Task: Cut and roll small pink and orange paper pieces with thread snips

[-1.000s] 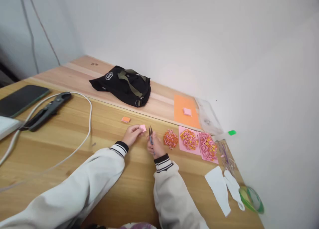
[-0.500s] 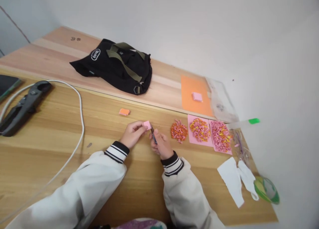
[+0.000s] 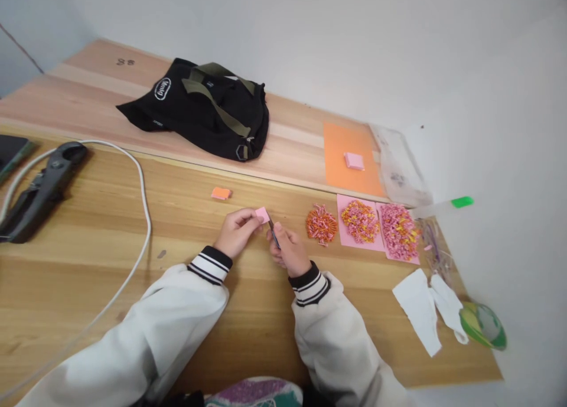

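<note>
By the left hand point(image 3: 237, 233), a pink paper square point(image 3: 263, 214) is pinched; beside that grip, dark metal scissors point(image 3: 273, 234) are clasped, tilted leftward, in the right hand point(image 3: 290, 252).

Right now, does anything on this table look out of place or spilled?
Nothing looks clearly spilled. One mild oddity: the leftmost pile of orange-pink bits sits directly on the table, whereas the other two piles lie on pink sheets.
</note>
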Demonstrator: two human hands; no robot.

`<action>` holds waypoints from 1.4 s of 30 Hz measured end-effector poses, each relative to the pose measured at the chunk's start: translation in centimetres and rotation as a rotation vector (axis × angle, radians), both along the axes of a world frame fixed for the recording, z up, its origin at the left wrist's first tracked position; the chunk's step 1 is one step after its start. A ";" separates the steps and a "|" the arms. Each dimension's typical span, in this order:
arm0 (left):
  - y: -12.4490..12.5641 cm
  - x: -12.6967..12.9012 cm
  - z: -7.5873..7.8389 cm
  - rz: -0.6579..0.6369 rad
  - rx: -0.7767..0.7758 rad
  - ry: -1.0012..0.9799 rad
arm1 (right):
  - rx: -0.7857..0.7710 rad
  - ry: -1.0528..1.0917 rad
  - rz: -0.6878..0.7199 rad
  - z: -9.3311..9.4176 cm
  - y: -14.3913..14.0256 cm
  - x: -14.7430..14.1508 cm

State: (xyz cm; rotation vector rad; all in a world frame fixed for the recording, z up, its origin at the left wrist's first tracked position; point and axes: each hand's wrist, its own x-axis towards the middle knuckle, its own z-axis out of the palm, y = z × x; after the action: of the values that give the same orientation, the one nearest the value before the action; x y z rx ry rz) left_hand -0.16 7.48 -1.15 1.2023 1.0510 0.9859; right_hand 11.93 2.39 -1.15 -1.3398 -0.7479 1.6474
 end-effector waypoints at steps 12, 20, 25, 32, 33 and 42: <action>0.0 -0.1 0.1 -0.021 0.015 0.045 | 0.045 -0.004 -0.011 -0.4 0.0 -0.1; 0.0 -0.1 0.1 -0.031 0.010 0.053 | 0.057 0.012 -0.013 -0.4 0.0 -0.1; 0.0 -0.1 0.1 -0.036 0.016 0.045 | 0.065 0.009 -0.014 -0.5 0.0 -0.1; -0.1 -0.1 0.1 -0.032 0.007 0.054 | 0.081 0.004 -0.004 -0.5 0.0 -0.1; -0.1 -0.1 0.1 -0.032 0.005 0.051 | 0.077 0.005 -0.004 -0.5 0.0 -0.1; 0.1 -0.1 -0.4 0.045 -0.027 -0.065 | 0.085 0.011 -0.007 -0.5 -0.1 -0.1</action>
State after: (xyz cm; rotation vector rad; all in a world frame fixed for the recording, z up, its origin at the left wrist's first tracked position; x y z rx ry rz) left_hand -0.29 7.58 -1.52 1.1220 1.0405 1.0359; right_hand 11.86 2.33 -1.63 -1.2715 -0.7969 1.5991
